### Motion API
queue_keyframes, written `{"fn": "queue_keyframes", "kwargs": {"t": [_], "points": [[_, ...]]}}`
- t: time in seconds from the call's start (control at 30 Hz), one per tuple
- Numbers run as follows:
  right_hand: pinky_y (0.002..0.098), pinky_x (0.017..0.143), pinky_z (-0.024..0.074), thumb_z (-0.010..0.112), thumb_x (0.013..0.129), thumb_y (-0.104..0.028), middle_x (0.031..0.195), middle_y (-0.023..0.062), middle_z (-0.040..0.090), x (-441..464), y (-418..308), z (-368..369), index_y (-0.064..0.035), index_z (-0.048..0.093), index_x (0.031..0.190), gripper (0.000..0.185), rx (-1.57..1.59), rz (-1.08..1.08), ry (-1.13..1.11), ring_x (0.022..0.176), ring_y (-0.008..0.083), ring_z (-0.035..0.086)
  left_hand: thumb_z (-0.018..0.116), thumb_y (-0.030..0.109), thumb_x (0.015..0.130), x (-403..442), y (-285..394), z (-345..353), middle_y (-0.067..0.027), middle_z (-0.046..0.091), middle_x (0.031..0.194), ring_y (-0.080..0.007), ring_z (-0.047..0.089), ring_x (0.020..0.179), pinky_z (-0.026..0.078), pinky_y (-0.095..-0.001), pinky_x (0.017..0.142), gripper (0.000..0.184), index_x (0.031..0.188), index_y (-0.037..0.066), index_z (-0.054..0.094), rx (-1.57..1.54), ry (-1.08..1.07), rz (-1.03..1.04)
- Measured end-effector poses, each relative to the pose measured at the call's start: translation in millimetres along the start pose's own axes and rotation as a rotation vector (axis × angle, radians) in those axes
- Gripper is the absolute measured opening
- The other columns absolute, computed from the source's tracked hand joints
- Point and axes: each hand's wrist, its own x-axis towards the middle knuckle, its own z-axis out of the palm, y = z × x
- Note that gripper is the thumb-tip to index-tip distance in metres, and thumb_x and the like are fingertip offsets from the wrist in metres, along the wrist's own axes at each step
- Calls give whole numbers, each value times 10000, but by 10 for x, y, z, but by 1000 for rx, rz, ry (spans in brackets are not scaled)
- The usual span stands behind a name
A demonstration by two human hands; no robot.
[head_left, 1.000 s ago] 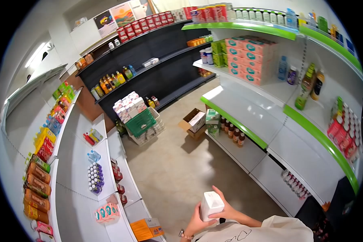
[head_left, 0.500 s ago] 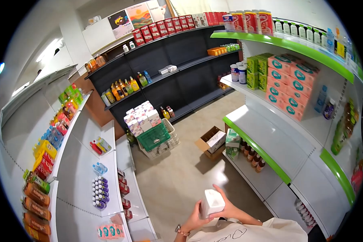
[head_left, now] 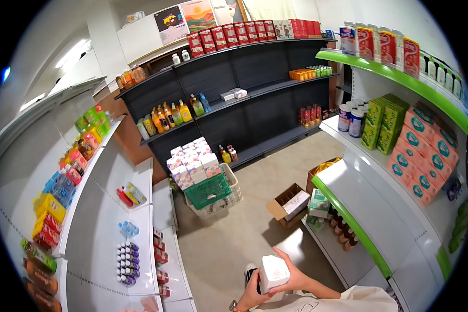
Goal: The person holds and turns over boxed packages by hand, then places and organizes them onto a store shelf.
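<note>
Between my two hands, low in the head view, is a white box-shaped pack (head_left: 273, 274). My left hand (head_left: 255, 292) closes on its left side, with the thumb along the edge. My right hand (head_left: 295, 274) wraps its right side, fingers over the far edge. Its printing is too faint to read. Both hands are in front of my body, above the floor, apart from the shelves.
Green basket (head_left: 209, 192) in a white crate holds stacked tissue packs (head_left: 192, 162). An open carton (head_left: 288, 204) stands on the floor by the right shelf (head_left: 369, 208). Dark shelves (head_left: 213, 78) span the back; a white shelf with purple-labelled bottles (head_left: 128, 262) is left.
My view has swung right and slightly forward, so the back shelves show more fully. Both hands still hold the white pack, and a shoe now shows beside it.
</note>
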Motion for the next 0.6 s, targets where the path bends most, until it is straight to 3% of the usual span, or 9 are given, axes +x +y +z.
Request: {"fn": "queue_keyframes", "kwargs": {"t": [0.07,0.27,0.4,0.5,0.6], "points": [[382,1078,295,897,618,-253,1373,162,382,388,52,-30,-95,15,1506,1262,-23,-18,19,1279,261,385,843,252,624,280,-130,-276,-156,480,1276,-253,492,1171,383,-367,1000,947,1365,-5,313,64,54,43],[408,1110,246,899,606,-261,1429,200,315,1779,83,-89,-79,-36,1500,1307,20,-180,15,1342,289,322,867,202,581,1274,20,-1264,-140,478,1260,-260,451,1211,337,-390,1036,966,1359,25,321,-72,141,238],[399,1111,269,912,571,-289,1425,168,347,2643,5,-243,-32,153,1476,1209,-53,-61,-95,1348,271,330,880,231,576,1873,139,-1917,-142,434,1316,-269,421,1239,314,-404,1052,998,1375,47,310,-11,94,254],[386,1095,301,911,550,-300,1389,148,393,3162,69,-331,-26,234,1445,1155,-136,-125,-84,1298,266,394,886,235,569,2346,-121,-2297,-135,428,1324,-271,415,1248,312,-414,1056,1015,1380,46,306,-53,21,313],[367,1050,354,919,522,-332,1332,145,454,3427,-5,-404,-43,273,1425,1148,-240,-139,23,1254,246,441,905,272,545,2643,5,-2521,-121,497,1283,-230,502,1185,385,-368,1012,1014,1361,31,355,-86,15,144]]}}
